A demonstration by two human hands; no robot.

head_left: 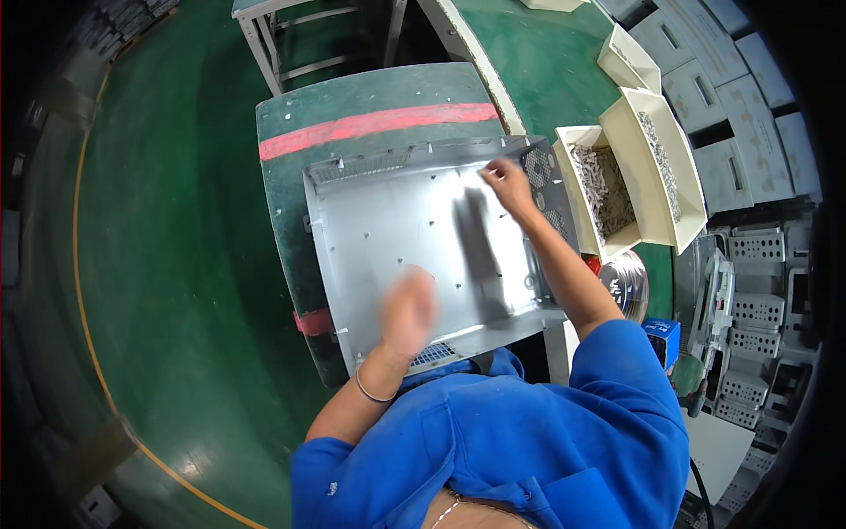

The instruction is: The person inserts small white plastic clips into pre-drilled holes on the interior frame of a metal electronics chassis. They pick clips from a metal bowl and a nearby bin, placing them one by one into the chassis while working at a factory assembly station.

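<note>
A shallow grey sheet-metal chassis [379, 216] with raised walls and perforated vents lies on the table in front of me. Small white pegs stick up along its walls, such as a peg [341, 162] at the far left corner. Over the chassis's far right part is my right hand [508, 185], its fingertips pinched together close to the far wall; anything between them is too small to make out. My left hand [411, 309] hangs above the near side of the chassis, smeared by motion, so its fingers cannot be read.
The green table [300, 115] has red stripes. To the right, a cream bin [561, 141] and another cream bin [679, 234] hold small pale pieces. A wire spool [624, 280] and a blue box [663, 339] stand nearer. White cartons [749, 106] and perforated metal parts [756, 309] are stacked beyond.
</note>
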